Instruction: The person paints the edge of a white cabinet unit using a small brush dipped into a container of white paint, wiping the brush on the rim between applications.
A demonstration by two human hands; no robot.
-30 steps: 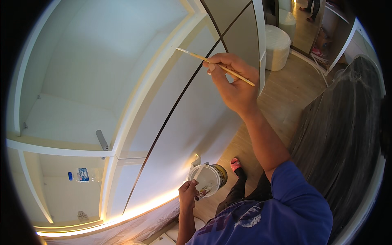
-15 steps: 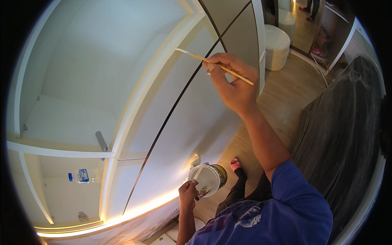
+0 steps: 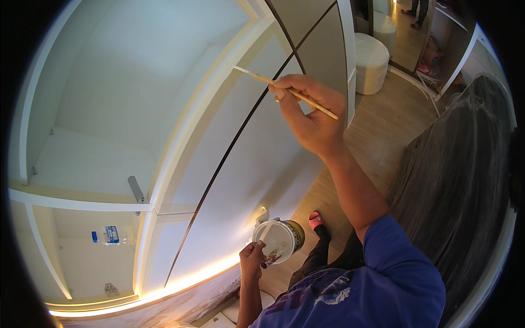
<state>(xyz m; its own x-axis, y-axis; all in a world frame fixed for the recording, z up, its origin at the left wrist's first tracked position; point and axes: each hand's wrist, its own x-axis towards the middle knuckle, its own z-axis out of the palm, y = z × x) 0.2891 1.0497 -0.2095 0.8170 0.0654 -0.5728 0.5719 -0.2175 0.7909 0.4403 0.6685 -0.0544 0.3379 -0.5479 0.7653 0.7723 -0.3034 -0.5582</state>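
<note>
My right hand [image 3: 309, 112] is raised in front of a white wardrobe and grips a thin wooden paintbrush [image 3: 284, 92]. The brush tip touches the white frame edge [image 3: 219, 82] beside the wardrobe's open compartment. Low down, my left hand [image 3: 251, 259] holds a small round paint can [image 3: 279, 240] with white paint inside, tilted toward me. A second brush or stick rests in the can.
A white wardrobe door panel [image 3: 257, 164] with a dark vertical seam stands in front of me. A shelf [image 3: 82, 202] at left holds a small bottle [image 3: 112, 235]. A white round stool [image 3: 372, 60] sits on the wooden floor. A dark covered bulk [image 3: 459, 180] lies at right.
My right hand and the brush have shifted slightly down and left along the frame edge. The left hand and can are still.
</note>
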